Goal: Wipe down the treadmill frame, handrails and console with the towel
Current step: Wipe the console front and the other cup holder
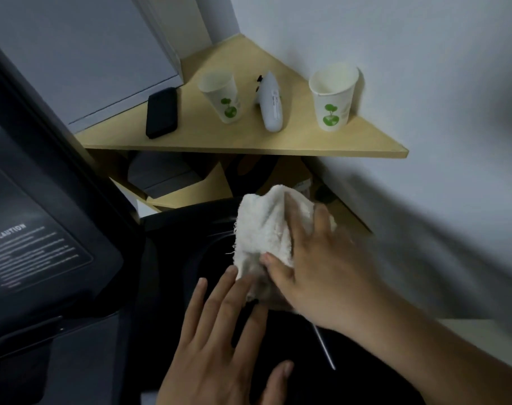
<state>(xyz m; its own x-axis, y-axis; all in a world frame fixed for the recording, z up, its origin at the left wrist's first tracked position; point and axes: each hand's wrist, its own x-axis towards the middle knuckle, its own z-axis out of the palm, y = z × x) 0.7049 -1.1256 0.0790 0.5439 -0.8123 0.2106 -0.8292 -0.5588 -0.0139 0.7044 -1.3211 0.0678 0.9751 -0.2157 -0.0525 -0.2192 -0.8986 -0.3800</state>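
Two bare hands show, with nothing worn on either as far as the frame reaches. The left hand is seen from the back, its fingers long and slender with faint creases at the knuckles. Its nails are short and rounded, and the thumbnail is the plainest of them. The right hand is also seen from the back and is softened by motion blur. The right forearm is bare to the picture's lower right edge.

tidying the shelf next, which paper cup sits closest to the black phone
The left paper cup, next to the black phone; the other cup stands beyond the white device, by the wall.
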